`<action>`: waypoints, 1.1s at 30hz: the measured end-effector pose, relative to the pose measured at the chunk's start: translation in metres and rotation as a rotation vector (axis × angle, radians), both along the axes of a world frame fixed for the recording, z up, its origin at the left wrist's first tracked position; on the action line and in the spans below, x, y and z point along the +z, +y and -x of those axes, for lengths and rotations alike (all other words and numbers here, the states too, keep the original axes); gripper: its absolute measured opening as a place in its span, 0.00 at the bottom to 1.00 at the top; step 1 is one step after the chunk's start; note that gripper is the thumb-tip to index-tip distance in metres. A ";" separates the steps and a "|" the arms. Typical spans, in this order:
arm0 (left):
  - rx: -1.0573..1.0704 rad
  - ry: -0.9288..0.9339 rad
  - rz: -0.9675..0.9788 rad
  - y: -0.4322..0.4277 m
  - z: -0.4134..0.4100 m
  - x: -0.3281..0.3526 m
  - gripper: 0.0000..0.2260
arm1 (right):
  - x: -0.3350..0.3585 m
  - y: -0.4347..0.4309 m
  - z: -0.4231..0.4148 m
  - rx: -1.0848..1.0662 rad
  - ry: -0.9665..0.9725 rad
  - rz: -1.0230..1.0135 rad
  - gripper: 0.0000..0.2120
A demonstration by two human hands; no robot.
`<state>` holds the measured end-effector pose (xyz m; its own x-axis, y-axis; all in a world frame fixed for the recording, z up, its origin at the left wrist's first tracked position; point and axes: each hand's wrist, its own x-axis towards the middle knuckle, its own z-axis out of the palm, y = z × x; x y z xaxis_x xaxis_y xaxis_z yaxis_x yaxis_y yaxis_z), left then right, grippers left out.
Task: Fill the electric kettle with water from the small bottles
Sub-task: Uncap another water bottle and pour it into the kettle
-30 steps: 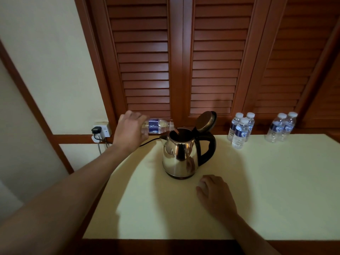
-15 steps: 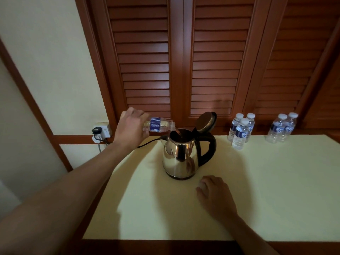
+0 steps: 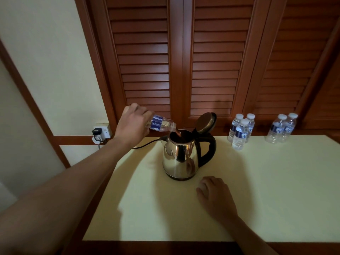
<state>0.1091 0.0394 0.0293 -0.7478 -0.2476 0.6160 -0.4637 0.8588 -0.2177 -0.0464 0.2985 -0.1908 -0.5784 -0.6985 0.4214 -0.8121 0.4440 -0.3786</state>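
A small bottle (image 3: 161,124) is gripped by the left hand (image 3: 133,124) and tipped, neck over the open mouth of the kettle (image 3: 181,153) at the table's (image 3: 276,190) far centre. The right hand (image 3: 215,195) is laid flat, holding nothing. If the neck drifts left, water could be spilled towards the power cord (image 3: 145,144).

Bottle (image 3: 161,124) base hidden inside left hand (image 3: 132,124), label print unreadable, kettle (image 3: 181,157) water level unseen
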 end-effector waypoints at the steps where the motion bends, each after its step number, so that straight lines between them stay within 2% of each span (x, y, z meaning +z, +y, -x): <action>1: -0.011 0.003 0.014 0.000 0.001 0.001 0.22 | 0.000 0.000 0.000 0.002 -0.004 0.001 0.14; 8: -0.074 -0.012 0.122 0.002 0.007 0.011 0.17 | -0.001 0.000 0.001 0.000 -0.005 -0.004 0.13; 18: -0.179 -0.080 0.422 0.011 0.025 0.022 0.17 | -0.001 0.000 0.002 0.005 -0.001 0.018 0.13; 24: -0.216 -0.094 0.482 0.012 0.033 0.016 0.18 | -0.002 0.000 0.002 0.005 0.009 0.026 0.12; 28: -0.162 -0.017 0.369 0.011 0.032 0.006 0.19 | -0.001 -0.001 0.001 -0.001 -0.008 0.035 0.12; 30: -0.105 0.107 0.207 0.012 0.027 -0.005 0.18 | -0.001 -0.001 0.001 0.001 -0.018 0.036 0.13; 33: -0.003 0.296 -0.145 0.014 0.012 -0.032 0.19 | 0.001 0.000 0.001 0.008 -0.017 0.026 0.13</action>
<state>0.0970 0.0537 -0.0029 -0.5419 -0.3467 0.7656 -0.4864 0.8722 0.0507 -0.0472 0.2981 -0.1901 -0.5801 -0.6921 0.4296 -0.8090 0.4277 -0.4033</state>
